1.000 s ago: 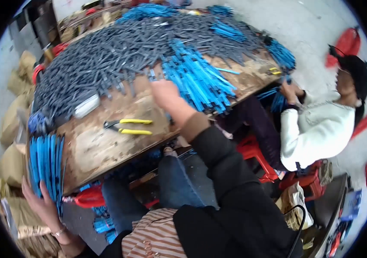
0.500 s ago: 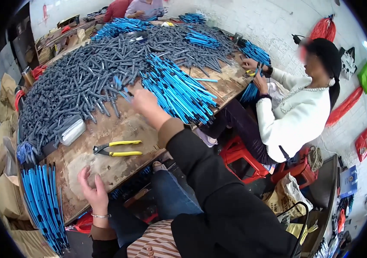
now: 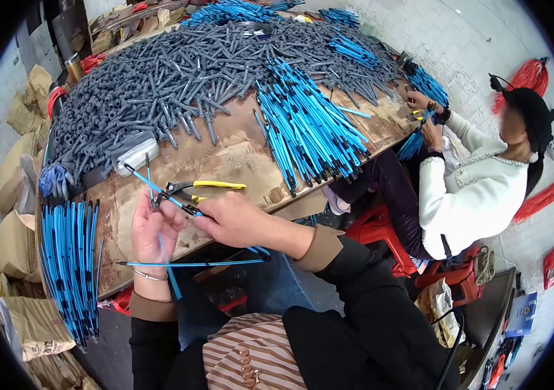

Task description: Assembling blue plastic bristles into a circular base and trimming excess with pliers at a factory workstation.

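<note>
The left hand [image 3: 154, 227] pinches thin blue rods with black fittings [image 3: 142, 177] in its fingertips, and the right hand [image 3: 230, 220], thumb and fingers closed, grips them at a black joint, over the near edge of the wooden table [image 3: 234, 146]. Just beyond lie yellow-handled pliers [image 3: 215, 184]; 2 heaps of similar rods, the left bundle [image 3: 72, 266] and right bundle [image 3: 309, 123], flank the hands.

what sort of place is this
Probably a small hand-assembly workshop: a worn wooden table bears a large heap of grey parts and many slender blue rods, and a co-worker sits at its right side, hands on similar rods.
</note>
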Motion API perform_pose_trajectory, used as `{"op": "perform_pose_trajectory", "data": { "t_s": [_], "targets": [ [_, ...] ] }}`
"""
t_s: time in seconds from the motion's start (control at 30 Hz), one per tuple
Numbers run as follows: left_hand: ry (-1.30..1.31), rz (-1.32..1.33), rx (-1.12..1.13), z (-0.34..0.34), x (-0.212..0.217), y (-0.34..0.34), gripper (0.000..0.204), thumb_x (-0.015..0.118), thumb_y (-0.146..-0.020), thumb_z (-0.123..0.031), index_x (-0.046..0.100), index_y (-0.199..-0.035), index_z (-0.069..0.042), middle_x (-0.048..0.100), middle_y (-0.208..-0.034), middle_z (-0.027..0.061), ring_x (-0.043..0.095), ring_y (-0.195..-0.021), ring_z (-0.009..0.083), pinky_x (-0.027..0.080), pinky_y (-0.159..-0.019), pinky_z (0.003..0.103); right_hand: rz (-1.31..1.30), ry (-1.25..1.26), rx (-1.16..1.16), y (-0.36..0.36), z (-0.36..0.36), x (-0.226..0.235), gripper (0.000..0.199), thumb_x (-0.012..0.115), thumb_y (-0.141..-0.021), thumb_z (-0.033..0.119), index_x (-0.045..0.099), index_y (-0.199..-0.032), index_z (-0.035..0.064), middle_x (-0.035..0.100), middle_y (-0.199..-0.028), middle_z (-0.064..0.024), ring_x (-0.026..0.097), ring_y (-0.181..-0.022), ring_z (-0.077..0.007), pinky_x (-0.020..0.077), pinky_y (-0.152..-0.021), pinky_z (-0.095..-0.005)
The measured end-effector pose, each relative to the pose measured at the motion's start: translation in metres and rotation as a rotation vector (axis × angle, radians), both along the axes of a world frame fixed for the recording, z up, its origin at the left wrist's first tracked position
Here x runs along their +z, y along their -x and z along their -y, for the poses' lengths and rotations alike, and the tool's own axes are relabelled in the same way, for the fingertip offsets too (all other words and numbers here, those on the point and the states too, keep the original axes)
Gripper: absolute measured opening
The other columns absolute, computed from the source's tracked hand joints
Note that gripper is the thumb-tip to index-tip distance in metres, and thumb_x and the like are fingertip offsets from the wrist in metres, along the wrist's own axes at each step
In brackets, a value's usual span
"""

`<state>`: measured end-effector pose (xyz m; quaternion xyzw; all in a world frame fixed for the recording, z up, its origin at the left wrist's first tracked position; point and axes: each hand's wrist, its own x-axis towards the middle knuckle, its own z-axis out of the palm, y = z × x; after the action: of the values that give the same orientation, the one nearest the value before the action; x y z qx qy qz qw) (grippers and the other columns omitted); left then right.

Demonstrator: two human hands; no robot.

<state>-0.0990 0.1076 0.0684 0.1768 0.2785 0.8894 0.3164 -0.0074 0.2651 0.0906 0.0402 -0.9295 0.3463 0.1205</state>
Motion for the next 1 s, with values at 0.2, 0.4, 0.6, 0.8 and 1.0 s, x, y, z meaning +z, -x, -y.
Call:
{"op": "perform_pose_trajectory", "data": {
  "t_s": [0.2, 0.4, 0.6, 0.8, 1.0],
  "targets": [
    [0.356, -0.036, 0.301, -0.014, -0.002, -0.001, 0.022, 0.046, -0.091, -0.007, 0.051, -0.113, -0.006, 0.054, -0.064, 0.007, 0.049, -0.048, 0.0138, 0.042, -0.046, 0.021, 0.184, 0.128, 0.14, -0.002, 0.004, -0.017, 0.031, 0.054, -0.086, 0.03, 0.06, -0.077, 0.0019, 0.063, -0.07, -0.017, 0.059, -0.063, -0.0379, 0.0465, -0.06, -0.0445],
    [-0.128, 0.154, -0.276, 0.031, -0.049, 0.028, 0.019, 0.045, -0.09, -0.002, 0.052, -0.108, -0.003, 0.051, -0.057, 0.0092, 0.034, -0.036, 0.0087, 0.027, -0.033, 0.02, -0.152, -0.271, -0.396, 0.023, -0.141, 0.011, 0.018, 0.06, -0.08, 0.02, 0.067, -0.084, 0.0042, 0.066, -0.072, -0.0094, 0.057, -0.057, -0.0283, 0.0472, -0.057, -0.0347],
    [-0.099, 0.085, -0.341, 0.028, -0.06, 0.025, 0.015, 0.045, -0.091, -0.004, 0.051, -0.105, -0.002, 0.05, -0.055, 0.0097, 0.03, -0.033, 0.008, 0.022, -0.032, 0.021, 0.104, -0.62, -1.003, 0.036, -0.271, -0.006, 0.022, 0.054, -0.08, 0.021, 0.068, -0.085, 0.0056, 0.067, -0.084, -0.017, 0.063, -0.076, -0.0382, 0.0501, -0.069, -0.0457],
    [-0.078, 0.065, -0.28, 0.034, -0.074, 0.006, 0.015, 0.045, -0.093, -0.006, 0.052, -0.105, -0.001, 0.052, -0.057, 0.0121, 0.031, -0.033, 0.0091, 0.026, -0.034, 0.022, 0.263, -0.688, -0.993, 0.061, -0.288, -0.02, 0.023, 0.053, -0.082, 0.022, 0.064, -0.092, 0.0046, 0.066, -0.091, -0.0178, 0.062, -0.078, -0.0391, 0.0505, -0.069, -0.0469],
    [-0.286, 0.15, -0.24, 0.031, -0.073, 0.008, 0.015, 0.048, -0.093, -0.009, 0.053, -0.106, -0.002, 0.058, -0.065, 0.0155, 0.033, -0.035, 0.0104, 0.03, -0.035, 0.024, -0.03, -0.807, -0.937, 0.068, -0.23, 0.008, 0.023, 0.051, -0.086, 0.025, 0.056, -0.095, 0.0043, 0.065, -0.089, -0.017, 0.062, -0.077, -0.039, 0.0508, -0.068, -0.0458]
  ]
}}
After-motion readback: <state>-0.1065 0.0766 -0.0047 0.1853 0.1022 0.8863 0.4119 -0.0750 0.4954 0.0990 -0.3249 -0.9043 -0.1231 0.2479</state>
